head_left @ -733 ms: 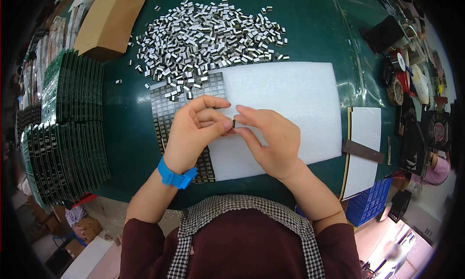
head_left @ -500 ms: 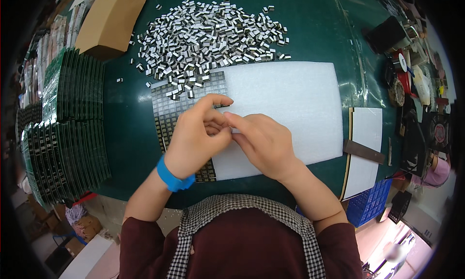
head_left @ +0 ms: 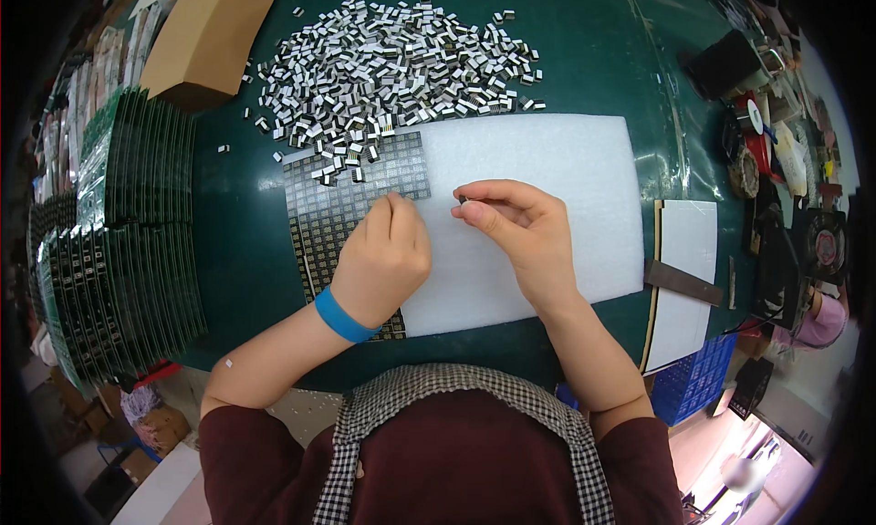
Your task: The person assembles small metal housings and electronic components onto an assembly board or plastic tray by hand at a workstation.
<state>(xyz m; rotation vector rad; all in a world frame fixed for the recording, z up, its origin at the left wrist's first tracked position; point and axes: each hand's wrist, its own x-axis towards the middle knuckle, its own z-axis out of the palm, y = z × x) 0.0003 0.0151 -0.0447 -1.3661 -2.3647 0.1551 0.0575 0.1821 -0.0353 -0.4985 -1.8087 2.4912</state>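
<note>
A circuit board panel (head_left: 317, 217) with rows of small pads lies on a white foam sheet (head_left: 538, 260). My left hand (head_left: 385, 251), with a blue wristband (head_left: 342, 317), is closed over the panel's right part; its fingertips point away from me, and whatever they pinch is hidden. Over the foam, my right hand (head_left: 529, 228) pinches a small dark component (head_left: 463, 199) between thumb and forefinger. Beyond the panel spreads a heap of small black-and-white components (head_left: 392, 64), some lying on the panel's far edge.
Stacked green circuit boards (head_left: 128, 279) stand at the left, near a brown cardboard box (head_left: 210, 41). On the right, a dark flat bar (head_left: 683, 282) crosses a white board (head_left: 686, 242). Below the table edge there is a blue crate (head_left: 695, 379).
My hands, which met at the fingertips, have come apart. The left has moved left and turned over the panel; the right has shifted slightly right and farther away, the component now showing.
</note>
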